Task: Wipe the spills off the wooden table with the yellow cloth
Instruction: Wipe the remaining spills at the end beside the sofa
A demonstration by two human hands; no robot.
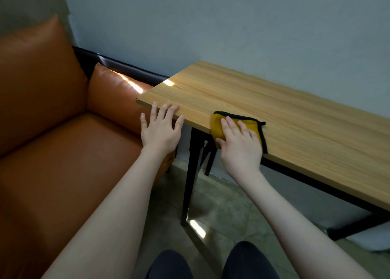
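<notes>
Two hands are at the near edge of the wooden table (274, 118). Right hand (240, 147) presses the yellow cloth (217, 126) flat with straight fingers. Left hand (161, 128) is relaxed, fingertips on the edge beside an orange sofa (63, 141).

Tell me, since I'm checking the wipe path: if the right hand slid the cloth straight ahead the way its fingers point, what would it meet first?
Bare wood: the right hand presses the yellow cloth near the wooden table's front edge; beyond looks free up to the wall, though depth is uncertain.
</notes>
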